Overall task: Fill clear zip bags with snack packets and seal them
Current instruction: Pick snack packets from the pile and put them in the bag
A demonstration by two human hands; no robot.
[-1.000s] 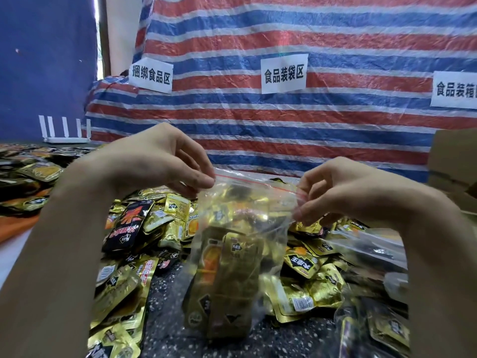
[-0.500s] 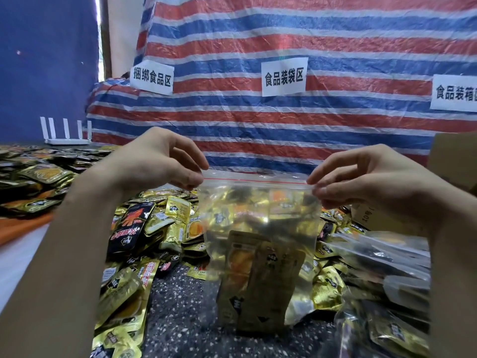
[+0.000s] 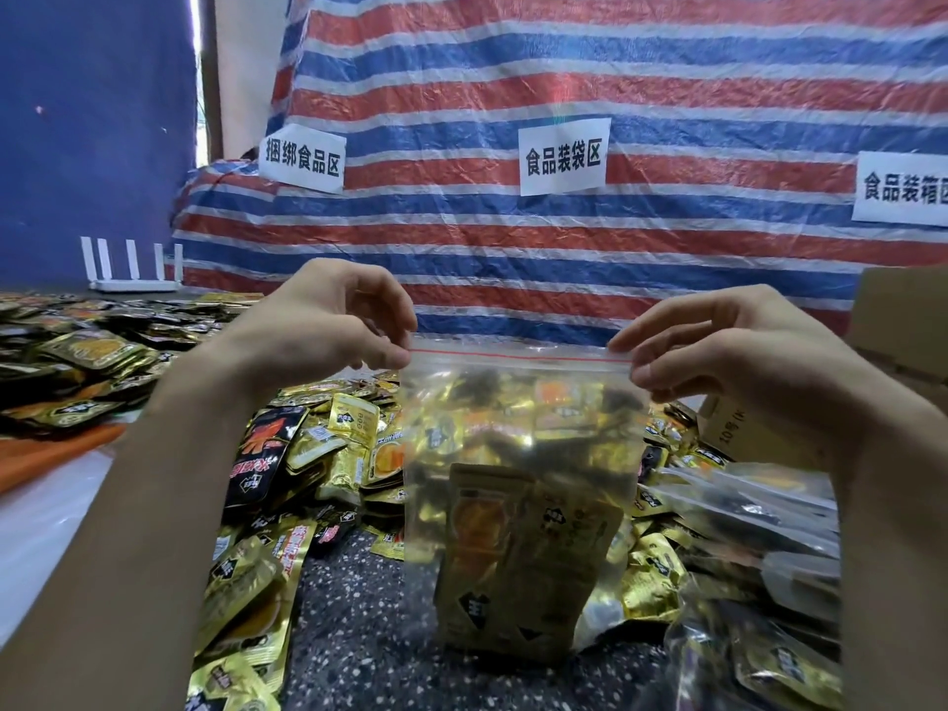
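Two hands: head view, left hand (image 3: 328, 325) and right hand (image 3: 718, 351) hold one clear zip bag (image 3: 518, 428) up by its top corners.
Left grip: thumb and forefinger pinch the bag's left end at the red-lined strip.
Right grip: fingertips pinch the right end (other fingers loosely spread).
Bag: upright over the speckled desk (image 3: 359, 633), gold snack packets (image 3: 523, 556) low inside; whether its bottom touches, I cannot tell.
Around: loose packets (image 3: 318, 454) heaped left and behind; filled bags (image 3: 744, 505) right; striped tarp (image 3: 564, 248) behind.
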